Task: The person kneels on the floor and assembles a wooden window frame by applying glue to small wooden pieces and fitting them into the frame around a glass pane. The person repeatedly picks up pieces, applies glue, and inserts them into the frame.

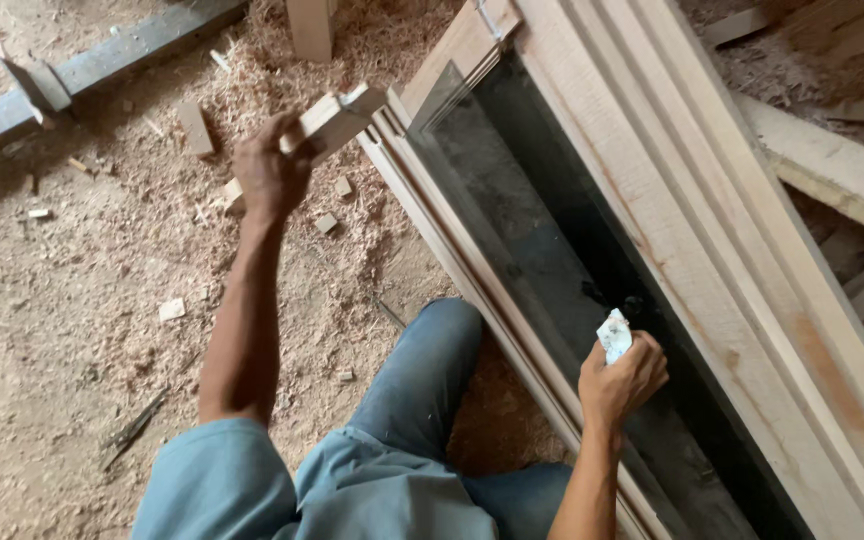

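Note:
My left hand is raised over the sawdust floor and grips a short pale wooden block, its far end close to the corner of a long wooden frame. The frame lies diagonally across the view and holds a dark glass pane. My right hand rests on the pane near the frame's lower rail, closed around a small crumpled white object. My knee in blue trousers sits beside the frame's near edge.
Sawdust and small wood offcuts cover the floor on the left. A dark metal bar runs along the upper left. Planks are stacked at the right beyond the frame. A wooden post stands at the top.

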